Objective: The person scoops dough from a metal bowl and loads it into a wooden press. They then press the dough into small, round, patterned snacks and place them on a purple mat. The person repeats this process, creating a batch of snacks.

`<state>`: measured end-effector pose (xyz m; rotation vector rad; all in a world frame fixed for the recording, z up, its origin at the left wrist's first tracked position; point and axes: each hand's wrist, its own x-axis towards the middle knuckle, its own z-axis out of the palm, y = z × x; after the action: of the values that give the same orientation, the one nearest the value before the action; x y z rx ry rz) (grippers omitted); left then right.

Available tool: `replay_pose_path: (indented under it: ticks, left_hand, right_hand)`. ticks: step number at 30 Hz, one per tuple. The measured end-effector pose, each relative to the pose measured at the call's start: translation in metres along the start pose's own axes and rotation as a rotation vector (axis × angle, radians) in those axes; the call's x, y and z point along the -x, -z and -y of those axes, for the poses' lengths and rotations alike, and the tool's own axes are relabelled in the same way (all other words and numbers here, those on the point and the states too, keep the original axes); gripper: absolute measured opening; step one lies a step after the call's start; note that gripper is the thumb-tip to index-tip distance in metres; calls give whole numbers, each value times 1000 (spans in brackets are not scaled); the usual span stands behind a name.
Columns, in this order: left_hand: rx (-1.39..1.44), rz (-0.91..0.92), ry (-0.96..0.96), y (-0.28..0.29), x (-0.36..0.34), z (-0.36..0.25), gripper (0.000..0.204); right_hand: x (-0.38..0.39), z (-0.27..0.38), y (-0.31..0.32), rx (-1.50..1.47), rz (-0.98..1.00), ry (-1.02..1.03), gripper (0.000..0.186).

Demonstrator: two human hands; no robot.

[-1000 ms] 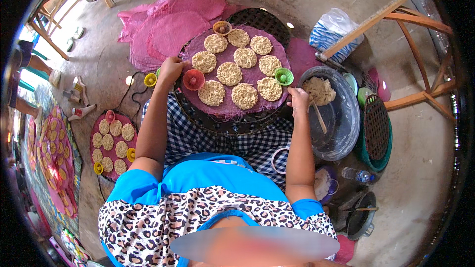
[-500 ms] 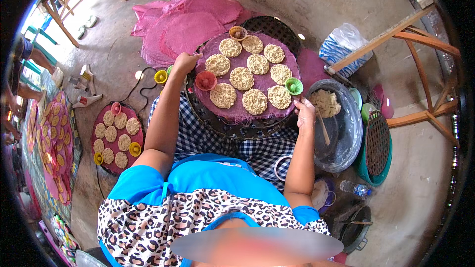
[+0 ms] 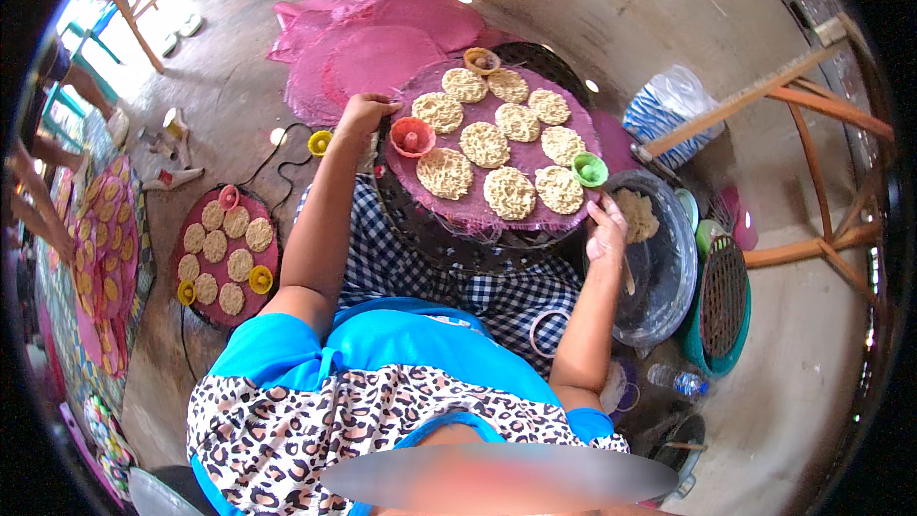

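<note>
A round pink mesh sheet (image 3: 458, 134) is stretched above a dark round tray (image 3: 420, 220) over my lap. Several round, flat cakes of pale noodle-like strands (image 3: 484, 144) lie on it. A red fluted cup (image 3: 413, 137) sits at its left side, a green one (image 3: 589, 169) at the right, and an orange-brown one (image 3: 481, 61) at the far edge. My left hand (image 3: 368, 113) pinches the sheet's left edge. At the near right edge, just below the green cup, my right hand (image 3: 606, 229) grips the sheet, its thumb and fingers closed.
Right of me stands a grey basin (image 3: 659, 277) holding pale dough (image 3: 638, 215), beside a teal tub (image 3: 735, 354) and a water bottle (image 3: 678, 379). A smaller cake-covered pink round (image 3: 224, 263) lies left. Pink sheets (image 3: 368, 57) are piled ahead; a wooden frame (image 3: 812, 105) stands right.
Both hands and the mesh sheet have shifted slightly right relative to my lap. More of the dark tray shows at the sheet's near left side. The whole view has also moved a little.
</note>
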<state>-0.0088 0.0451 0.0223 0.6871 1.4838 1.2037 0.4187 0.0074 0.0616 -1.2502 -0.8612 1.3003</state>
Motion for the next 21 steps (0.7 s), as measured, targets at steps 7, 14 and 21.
replay_pose_path:
  ticks: [7, 14, 21]
  left_hand:
    - [297, 73, -112, 69, 39, -44, 25]
    - [313, 83, -97, 155, 64, -87, 38]
    - [31, -211, -108, 229, 64, -47, 42]
  right_hand:
    - [34, 33, -57, -129, 142, 39, 53]
    - [24, 38, -144, 21, 339, 36, 53]
    - [-40, -53, -211, 480, 412, 14, 57]
